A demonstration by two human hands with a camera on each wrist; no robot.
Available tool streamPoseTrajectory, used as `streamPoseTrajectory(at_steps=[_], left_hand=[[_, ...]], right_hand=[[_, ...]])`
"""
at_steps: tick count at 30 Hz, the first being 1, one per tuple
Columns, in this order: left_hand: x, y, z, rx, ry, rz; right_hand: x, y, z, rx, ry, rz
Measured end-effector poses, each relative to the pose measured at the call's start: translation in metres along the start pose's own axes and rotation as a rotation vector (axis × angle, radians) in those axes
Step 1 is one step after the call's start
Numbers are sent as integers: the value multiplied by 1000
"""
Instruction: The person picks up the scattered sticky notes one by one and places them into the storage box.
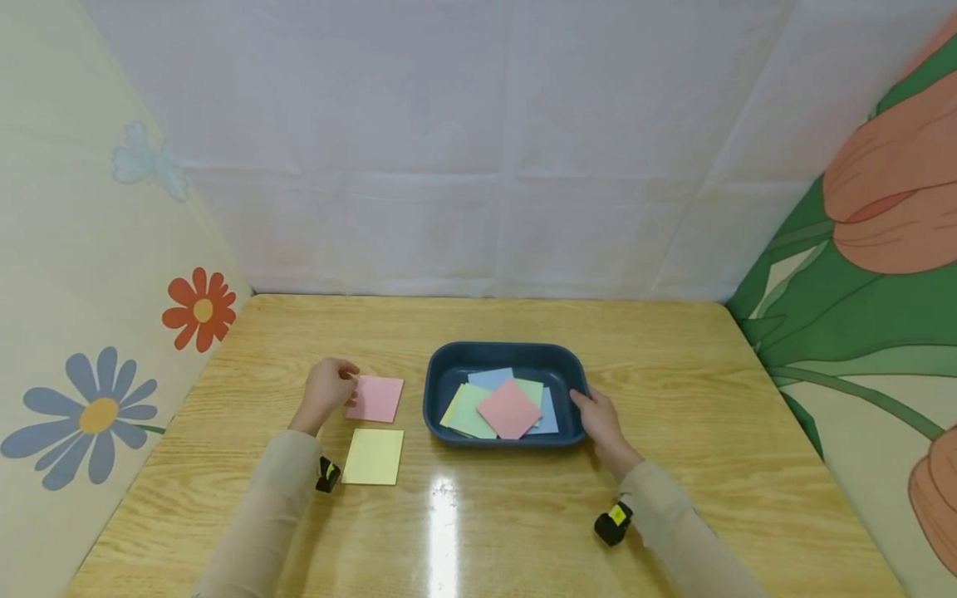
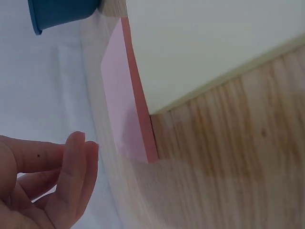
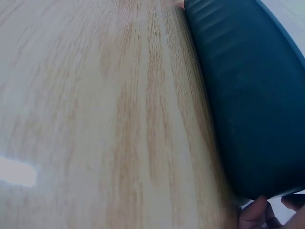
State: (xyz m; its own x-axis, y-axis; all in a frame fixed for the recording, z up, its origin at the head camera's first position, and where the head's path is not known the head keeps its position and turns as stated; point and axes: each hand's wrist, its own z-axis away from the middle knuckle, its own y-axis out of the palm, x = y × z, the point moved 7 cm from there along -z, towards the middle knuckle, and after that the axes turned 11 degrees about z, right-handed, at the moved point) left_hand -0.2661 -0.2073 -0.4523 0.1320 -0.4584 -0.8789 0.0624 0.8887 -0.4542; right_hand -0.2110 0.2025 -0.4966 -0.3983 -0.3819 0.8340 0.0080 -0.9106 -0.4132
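A pink sticky note pad point(image 1: 376, 399) lies on the table, with a pale yellow pad point(image 1: 374, 457) in front of it. At the pink pad's left edge is my left hand point(image 1: 332, 389), its fingers bent loosely. In the left wrist view that hand point(image 2: 52, 181) appears beside the pink pad point(image 2: 125, 102), and nothing shows between its fingertips. My right hand point(image 1: 601, 418) grips the right end of a dark blue plastic tray point(image 1: 504, 443), thumb over the rim. Inside the tray lie a pink note point(image 1: 510, 409) and several green, blue and yellow notes.
The wooden table point(image 1: 673, 374) ends at a white cloth backdrop point(image 1: 493, 166). Flower-printed cloths flank it on the left point(image 1: 45, 249) and right point(image 1: 882, 316). A bright reflection lies on the tabletop in front of the tray.
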Motion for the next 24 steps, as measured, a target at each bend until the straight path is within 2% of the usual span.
streamPoseTrajectory(at_steps=[9,16,20,24], left_hand=[[5,9,-7,91,-84,-169],[1,16,-12,132,-28,-349],[1,18,-13,150,-37,-411],[1,19,-12,156,-54,-421]], right_hand=[[0,0,-1,-2,19,1],[0,0,-2,-5,9,1],[0,-1,-1,-3,9,10],[-1,-1,-2,3,13,13]])
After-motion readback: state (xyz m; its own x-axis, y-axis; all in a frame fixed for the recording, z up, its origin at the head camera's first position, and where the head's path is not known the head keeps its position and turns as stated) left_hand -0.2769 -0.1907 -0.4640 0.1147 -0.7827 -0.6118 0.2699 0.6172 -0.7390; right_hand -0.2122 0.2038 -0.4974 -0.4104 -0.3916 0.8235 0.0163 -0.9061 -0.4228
